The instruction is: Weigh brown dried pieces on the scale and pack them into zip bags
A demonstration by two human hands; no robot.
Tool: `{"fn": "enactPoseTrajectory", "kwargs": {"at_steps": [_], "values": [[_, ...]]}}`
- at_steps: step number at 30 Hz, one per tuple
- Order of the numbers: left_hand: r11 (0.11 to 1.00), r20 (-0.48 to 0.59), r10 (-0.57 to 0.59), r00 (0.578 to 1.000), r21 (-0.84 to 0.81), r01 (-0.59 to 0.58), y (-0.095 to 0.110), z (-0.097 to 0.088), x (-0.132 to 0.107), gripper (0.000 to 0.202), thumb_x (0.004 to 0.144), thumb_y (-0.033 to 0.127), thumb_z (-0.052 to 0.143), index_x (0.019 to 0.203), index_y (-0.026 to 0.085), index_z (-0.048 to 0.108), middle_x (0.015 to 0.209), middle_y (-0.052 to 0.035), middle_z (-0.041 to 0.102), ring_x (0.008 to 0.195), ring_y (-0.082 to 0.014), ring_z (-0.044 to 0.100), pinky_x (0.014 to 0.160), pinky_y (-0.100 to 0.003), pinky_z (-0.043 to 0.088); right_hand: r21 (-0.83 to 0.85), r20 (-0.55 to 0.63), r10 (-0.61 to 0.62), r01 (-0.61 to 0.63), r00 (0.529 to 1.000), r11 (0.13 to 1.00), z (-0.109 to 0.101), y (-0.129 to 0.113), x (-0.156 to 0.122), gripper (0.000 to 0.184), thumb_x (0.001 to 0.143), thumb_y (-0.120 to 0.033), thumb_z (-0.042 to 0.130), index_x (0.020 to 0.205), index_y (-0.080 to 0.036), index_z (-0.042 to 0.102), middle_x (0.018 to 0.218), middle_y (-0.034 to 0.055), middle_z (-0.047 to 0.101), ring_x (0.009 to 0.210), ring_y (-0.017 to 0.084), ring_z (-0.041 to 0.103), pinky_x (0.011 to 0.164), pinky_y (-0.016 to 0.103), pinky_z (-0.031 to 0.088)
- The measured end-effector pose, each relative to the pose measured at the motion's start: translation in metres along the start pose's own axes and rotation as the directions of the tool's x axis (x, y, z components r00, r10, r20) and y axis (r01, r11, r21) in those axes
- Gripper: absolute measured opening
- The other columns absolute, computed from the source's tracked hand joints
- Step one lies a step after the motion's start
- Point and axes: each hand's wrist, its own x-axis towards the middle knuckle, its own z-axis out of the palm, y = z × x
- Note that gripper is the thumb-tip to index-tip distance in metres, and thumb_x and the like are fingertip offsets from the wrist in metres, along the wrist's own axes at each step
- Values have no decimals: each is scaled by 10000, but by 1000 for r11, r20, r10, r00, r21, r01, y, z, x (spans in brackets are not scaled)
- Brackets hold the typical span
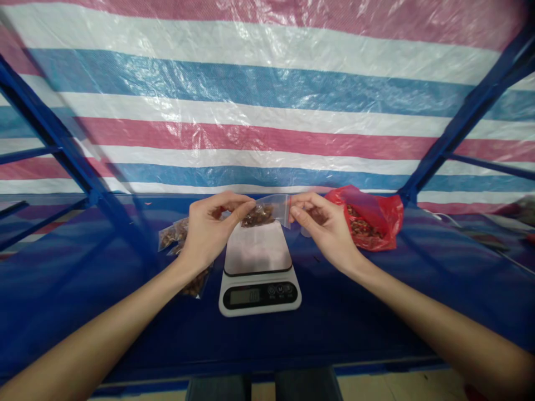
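Both my hands hold one small clear zip bag with brown pieces inside, just above the platform of a white kitchen scale. My left hand pinches the bag's left end between thumb and fingers. My right hand pinches its right top edge. The scale's plate is bare and its display is lit. Under and beside my left hand lie a few filled clear bags of the same brown pieces.
A red plastic bag of brown pieces lies open to the right of the scale. The blue table runs wide, framed by blue metal posts. A striped red, white and blue tarp hangs behind.
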Motion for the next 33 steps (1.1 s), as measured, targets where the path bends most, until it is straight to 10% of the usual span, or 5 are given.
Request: {"fn": "enactPoseTrajectory", "kwargs": {"at_steps": [8,20,24,30,33], "values": [[989,87,4,996,-151,9,-11,8,5,380,936,347,740,1297,260,660,938,-11,716,849,-153,679,796,-303,548,229,-110,163,-135,980,964,-9,1,9,197,842,-381,861,803,-208,777,724,-7,672,639,123,544,590,259,434],[993,239,44,970,-116,-17,-10,3,23,180,1028,355,577,1091,219,678,902,-11,695,827,-131,647,757,-270,508,296,-169,265,-208,949,932,-40,21,14,241,765,-387,928,718,-204,777,666,-3,641,604,111,527,564,241,438],[991,646,6,763,-106,82,-2,21,63,258,998,336,592,821,176,691,710,1,680,653,-95,609,627,-229,464,272,-172,283,-231,943,934,-39,27,13,274,751,-393,936,701,-189,760,647,-6,622,579,99,501,541,233,403],[997,891,58,450,-70,11,9,59,92,246,932,311,649,782,149,759,699,-33,729,614,-91,630,578,-218,435,243,-127,304,-267,944,932,-35,31,7,311,736,-420,945,717,-178,751,648,-5,624,547,83,454,495,227,312],[996,929,80,362,-85,-3,10,69,92,281,936,348,660,766,148,760,675,-28,721,547,-71,568,545,-217,399,255,-120,312,-274,943,927,-34,31,4,326,729,-437,945,729,-176,749,628,-7,603,542,89,439,491,234,286]]}}
